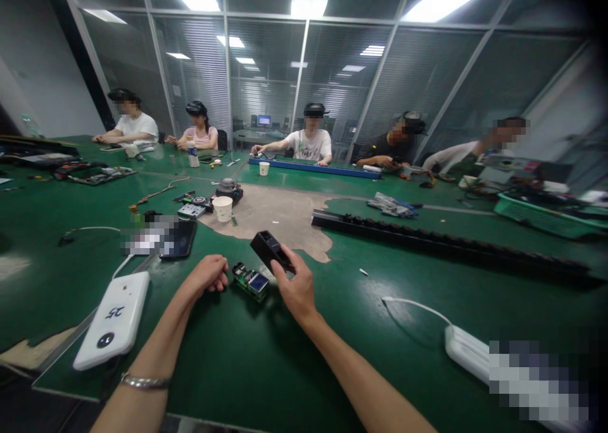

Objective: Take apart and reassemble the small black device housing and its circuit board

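My right hand [297, 287] grips a black rectangular plastic casing [268, 251], its far end tilted up and away from me. The thumb and fingers clasp the near end, above the table. Just below and left of the casing lies a small green circuit board [251, 282] with a little rectangular screen on it. My left hand [211, 273] is beside the board's left end, its fingers curled closed. Whatever may be inside those fingers is hidden.
A white power bank [114, 319] marked 25 and a dark phone [179, 238] lie left. Ahead stand a paper cup [223, 209] and loose electronic parts. A long black rail [427, 246] crosses the right side of the green table [370, 344]. Several people sit opposite.
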The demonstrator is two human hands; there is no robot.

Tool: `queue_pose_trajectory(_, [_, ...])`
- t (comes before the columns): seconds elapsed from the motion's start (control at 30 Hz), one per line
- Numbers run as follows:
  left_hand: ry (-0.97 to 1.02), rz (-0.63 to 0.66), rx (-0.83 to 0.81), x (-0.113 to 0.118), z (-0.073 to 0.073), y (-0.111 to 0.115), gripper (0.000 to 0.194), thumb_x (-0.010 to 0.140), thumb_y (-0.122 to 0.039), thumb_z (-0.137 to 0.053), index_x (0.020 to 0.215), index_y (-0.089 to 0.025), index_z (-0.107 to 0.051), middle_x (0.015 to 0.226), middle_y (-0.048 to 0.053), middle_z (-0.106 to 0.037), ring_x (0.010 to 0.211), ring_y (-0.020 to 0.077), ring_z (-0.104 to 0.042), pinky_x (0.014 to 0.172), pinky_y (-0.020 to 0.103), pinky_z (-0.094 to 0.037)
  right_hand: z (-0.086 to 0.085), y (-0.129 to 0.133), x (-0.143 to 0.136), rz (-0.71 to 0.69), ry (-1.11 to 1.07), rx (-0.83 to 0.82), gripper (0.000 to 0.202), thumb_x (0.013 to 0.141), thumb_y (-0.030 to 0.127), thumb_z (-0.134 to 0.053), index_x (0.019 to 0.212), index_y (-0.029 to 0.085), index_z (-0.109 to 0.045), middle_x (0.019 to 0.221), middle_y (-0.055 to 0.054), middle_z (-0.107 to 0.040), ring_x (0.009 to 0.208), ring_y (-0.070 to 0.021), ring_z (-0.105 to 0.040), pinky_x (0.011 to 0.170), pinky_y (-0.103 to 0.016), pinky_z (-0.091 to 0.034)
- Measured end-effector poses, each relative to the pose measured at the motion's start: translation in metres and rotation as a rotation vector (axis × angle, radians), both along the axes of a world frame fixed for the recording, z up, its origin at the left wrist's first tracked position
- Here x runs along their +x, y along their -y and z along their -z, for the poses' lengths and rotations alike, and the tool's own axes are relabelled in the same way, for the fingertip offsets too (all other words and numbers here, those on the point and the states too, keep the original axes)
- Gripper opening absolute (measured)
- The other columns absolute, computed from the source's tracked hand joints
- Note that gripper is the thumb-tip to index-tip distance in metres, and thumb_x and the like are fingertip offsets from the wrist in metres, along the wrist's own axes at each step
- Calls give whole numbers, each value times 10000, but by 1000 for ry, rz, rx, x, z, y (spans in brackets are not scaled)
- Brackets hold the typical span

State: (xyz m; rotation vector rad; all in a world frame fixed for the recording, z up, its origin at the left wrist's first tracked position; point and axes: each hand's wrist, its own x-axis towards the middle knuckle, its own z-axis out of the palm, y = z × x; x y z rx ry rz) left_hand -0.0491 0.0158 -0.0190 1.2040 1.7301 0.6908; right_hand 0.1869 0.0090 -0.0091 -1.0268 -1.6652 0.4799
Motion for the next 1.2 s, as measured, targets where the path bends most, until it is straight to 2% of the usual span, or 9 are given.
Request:
queue_pose_trajectory(0.07, [6, -4, -8, 0, 2, -1, 187, 819, -346, -358, 801, -194, -465, 541, -6, -600, 369, 91, -515, 354, 166, -272, 11, -9, 4, 41, 41, -36, 407, 842, 354, -562, 1221, 208, -548, 1155, -75, -608, 1065, -230, -558, 945, -393, -430])
queue_pose_trajectory(0.2, [30, 0, 9, -1, 4, -2, 197, 830, -358, -356, 800, -193, -458, 539, 5, -598, 362, 99, -516, 343, 170, -274, 25, -22, 12, 89, 135, -10, 401, 819, 309, -572, 1208, 216, -560, 1136, -70, -617, 1052, -229, -557, 950, -395, -413])
queue_pose_trajectory(0.33, [28, 1, 12, -1, 4, -1, 209, 827, -381, -378, 802, -192, -464, 547, 10, -602, 364, 99, -517, 347, 168, -275, 28, -25, 16, 102, 258, 22, 448, 765, 250, -597, 1207, 190, -557, 1137, -89, -611, 1042, -241, -551, 945, -402, -407])
queue_pose_trajectory(0.47, [33, -6, 4, -1, 0, 1, 215, 812, -384, -394, 816, -188, -481, 563, 16, -621, 371, 96, -524, 353, 165, -282, 28, -24, 13, 144, 301, 87, 566, 741, 262, -612, 1280, 147, -482, 1239, -123, -542, 1134, -265, -486, 990, -426, -361])
queue_pose_trajectory(0.57, [88, -19, -45, 0, -6, 3, 233, 797, -403, -412, 831, -183, -479, 608, 50, -658, 417, 118, -574, 372, 168, -320, 28, -23, 12, 135, 318, 91, 518, 764, 255, -587, 1263, 146, -495, 1231, -123, -545, 1133, -257, -485, 991, -420, -359])
queue_pose_trajectory(0.73, [242, -2, -63, 4, -11, 6, 274, 784, -436, -450, 866, -176, -474, 687, 95, -686, 519, 157, -643, 421, 184, -389, 26, -19, 13, 77, 349, 71, 450, 784, 222, -567, 1229, 166, -526, 1140, -103, -597, 1049, -234, -537, 942, -390, -404])
queue_pose_trajectory(0.97, [371, 25, -42, 9, -10, 5, 247, 748, -369, -503, 891, -170, -472, 796, 138, -699, 650, 191, -687, 493, 204, -455, 21, -12, 8, 49, 346, 73, 441, 791, 248, -593, 1219, 160, -534, 1105, -110, -610, 1031, -249, -546, 913, -399, -426])
queue_pose_trajectory(1.1, [350, -42, -67, 7, -13, 4, 264, 742, -380, -493, 903, -171, -474, 789, 144, -703, 642, 213, -689, 475, 211, -450, 7, -9, 8, 116, 227, 78, 386, 838, 302, -567, 1205, 183, -553, 1101, -104, -617, 1026, -246, -556, 914, -411, -428])
queue_pose_trajectory(1.2, [308, -76, -67, 6, -14, 4, 260, 742, -386, -491, 892, -176, -469, 755, 129, -704, 614, 213, -684, 460, 208, -439, -8, 0, 4, 73, 154, 120, 406, 864, 345, -545, 1239, 191, -529, 1147, -104, -600, 1062, -239, -543, 926, -406, -428])
